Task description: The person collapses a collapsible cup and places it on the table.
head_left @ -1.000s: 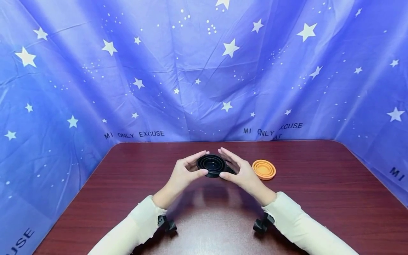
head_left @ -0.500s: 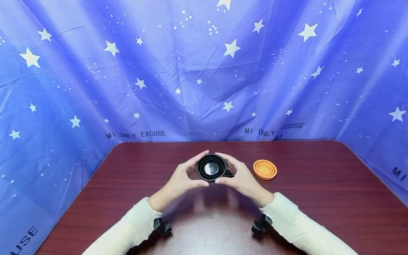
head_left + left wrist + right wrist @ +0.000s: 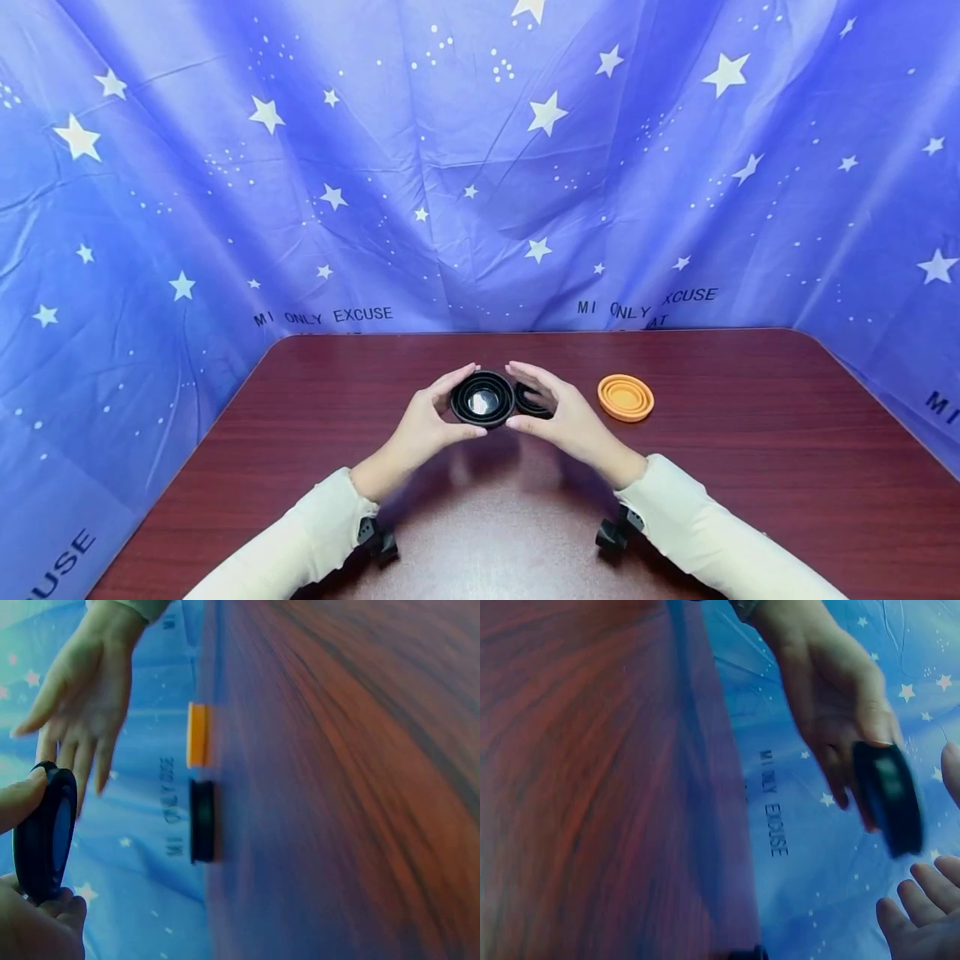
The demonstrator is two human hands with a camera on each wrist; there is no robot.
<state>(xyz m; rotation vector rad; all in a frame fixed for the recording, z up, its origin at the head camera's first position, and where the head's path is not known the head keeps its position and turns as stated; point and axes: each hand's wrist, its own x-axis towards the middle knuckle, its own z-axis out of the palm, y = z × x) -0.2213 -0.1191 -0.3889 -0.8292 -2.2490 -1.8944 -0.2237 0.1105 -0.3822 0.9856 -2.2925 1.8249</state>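
My left hand (image 3: 416, 429) pinches a flattened black collapsible cup (image 3: 482, 400) by its rim, thumb at the near side and fingers at the far side. Held above the table, the cup has its ringed face tilted towards the head camera. Just right of it is my right hand (image 3: 573, 417), fingers and thumb spread with nothing between them; the left wrist view shows it apart from the cup. A second black collapsible cup (image 3: 202, 821) rests on the table, partly hidden behind my right hand in the head view. To its right lies an orange collapsible cup (image 3: 626, 397), flattened too.
The dark red wooden table (image 3: 300, 500) has rounded far corners. A blue curtain (image 3: 480, 167) with white stars and printed letters hangs close behind and beside it. Dark wrist camera mounts (image 3: 378, 540) stick out below both sleeves.
The black cup, between both hands before, has tilted towards the head camera and moved slightly left with my left hand. My right hand has come away from its rim.
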